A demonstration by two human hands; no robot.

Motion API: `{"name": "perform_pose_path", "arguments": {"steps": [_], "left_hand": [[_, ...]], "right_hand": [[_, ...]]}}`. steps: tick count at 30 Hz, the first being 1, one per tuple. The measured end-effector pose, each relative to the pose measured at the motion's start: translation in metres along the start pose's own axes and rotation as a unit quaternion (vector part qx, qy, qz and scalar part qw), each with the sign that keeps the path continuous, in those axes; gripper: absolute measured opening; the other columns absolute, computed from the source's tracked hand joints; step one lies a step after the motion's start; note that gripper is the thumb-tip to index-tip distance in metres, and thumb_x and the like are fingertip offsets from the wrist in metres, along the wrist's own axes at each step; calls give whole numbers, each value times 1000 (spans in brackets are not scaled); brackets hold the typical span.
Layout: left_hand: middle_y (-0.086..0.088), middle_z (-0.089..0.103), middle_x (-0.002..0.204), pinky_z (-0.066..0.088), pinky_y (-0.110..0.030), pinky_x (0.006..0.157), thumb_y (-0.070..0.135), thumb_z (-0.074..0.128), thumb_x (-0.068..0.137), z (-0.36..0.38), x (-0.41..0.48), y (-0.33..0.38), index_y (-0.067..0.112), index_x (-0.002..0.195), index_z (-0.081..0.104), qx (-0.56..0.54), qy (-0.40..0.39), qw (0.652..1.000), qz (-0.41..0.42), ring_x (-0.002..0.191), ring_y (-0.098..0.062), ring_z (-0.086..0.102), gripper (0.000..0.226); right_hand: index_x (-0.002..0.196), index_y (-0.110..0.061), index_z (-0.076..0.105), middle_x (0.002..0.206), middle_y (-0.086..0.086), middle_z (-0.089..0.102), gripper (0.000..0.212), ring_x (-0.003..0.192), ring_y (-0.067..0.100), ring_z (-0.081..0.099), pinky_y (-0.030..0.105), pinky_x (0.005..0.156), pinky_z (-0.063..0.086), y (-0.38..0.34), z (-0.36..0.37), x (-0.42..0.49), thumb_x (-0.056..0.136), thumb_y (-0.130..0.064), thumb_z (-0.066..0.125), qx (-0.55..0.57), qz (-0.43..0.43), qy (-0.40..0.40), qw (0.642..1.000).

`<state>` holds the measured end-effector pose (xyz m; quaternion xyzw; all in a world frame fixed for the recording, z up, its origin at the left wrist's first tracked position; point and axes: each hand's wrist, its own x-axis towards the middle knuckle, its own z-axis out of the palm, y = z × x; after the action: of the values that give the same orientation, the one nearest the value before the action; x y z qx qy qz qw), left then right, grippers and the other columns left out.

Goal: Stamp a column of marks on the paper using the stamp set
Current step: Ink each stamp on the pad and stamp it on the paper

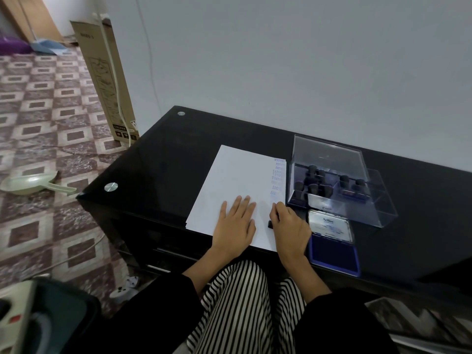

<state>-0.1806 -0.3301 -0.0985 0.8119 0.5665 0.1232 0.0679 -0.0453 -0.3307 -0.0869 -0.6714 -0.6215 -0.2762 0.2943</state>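
A glossy black glass-topped table (pixel 158 159) stands against a pale wall. On it lies a white sheet of paper (pixel 235 180), a column of blue stamped marks (pixel 278 178) running down its right edge. Just right of the paper sits a clear plastic stamp-set box (pixel 339 185), lid raised, with black-handled stamps inside — and nearer the person, an open blue ink pad (pixel 333 247) with its printed lid tilted back. The left hand (pixel 236 223) lies flat on the paper, fingers spread. The right hand (pixel 290 226) is closed around a small black stamp (pixel 270 224), pressing it at the column's near end.
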Motion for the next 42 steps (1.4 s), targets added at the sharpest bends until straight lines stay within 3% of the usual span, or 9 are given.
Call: {"name": "perform_pose_path", "arguments": {"steps": [12,17,21,26,36,40,42], "left_hand": [[0,7,159,-4,-41,117,42,-16,79,1,0,0,17,150,12,4,3,1000,5,147,-17,1,81],[-4,17,157,1,-43,117,40,-7,84,4,0,-1,13,148,23,2,20,1000,9,146,-21,10,75],[-4,19,156,3,-44,117,40,-5,86,5,0,0,13,147,24,7,25,1000,7,146,-21,13,73],[-1,8,158,-4,-41,117,41,-14,80,3,0,0,16,150,13,6,9,1000,3,147,-18,2,79],[-2,10,158,-6,-40,116,43,-12,81,3,-2,0,16,150,15,-1,6,1000,8,147,-19,3,79],[-1,10,158,-7,-39,116,43,-13,80,2,-2,0,16,150,15,6,2,1000,7,147,-19,3,80],[0,6,159,-6,-40,117,44,-16,77,1,-1,1,17,150,12,7,-6,1000,5,147,-18,0,83]], "right_hand": [[52,-16,49,38,-4,41,34,28,10,33,18,31,24,0,6,-2,85,-23,51,-18,2,28,999],[53,-16,50,38,-4,41,34,28,11,32,17,32,22,0,8,-2,86,-23,51,-8,7,32,999],[54,-15,50,39,-4,41,33,28,10,33,17,32,21,1,9,-2,86,-23,50,5,8,23,1000],[54,-15,50,39,-3,41,34,28,10,33,15,35,18,1,8,-1,86,-25,49,8,6,14,1000],[55,-16,51,39,-4,43,34,27,10,35,16,35,15,-2,0,0,85,-28,46,14,23,-42,999],[55,-15,51,39,-2,44,33,26,12,38,14,34,11,-3,-5,4,77,-22,74,20,29,-108,994],[56,-14,52,39,-2,45,33,26,12,36,13,35,2,-2,-10,6,71,-21,81,30,34,-138,989]]}}
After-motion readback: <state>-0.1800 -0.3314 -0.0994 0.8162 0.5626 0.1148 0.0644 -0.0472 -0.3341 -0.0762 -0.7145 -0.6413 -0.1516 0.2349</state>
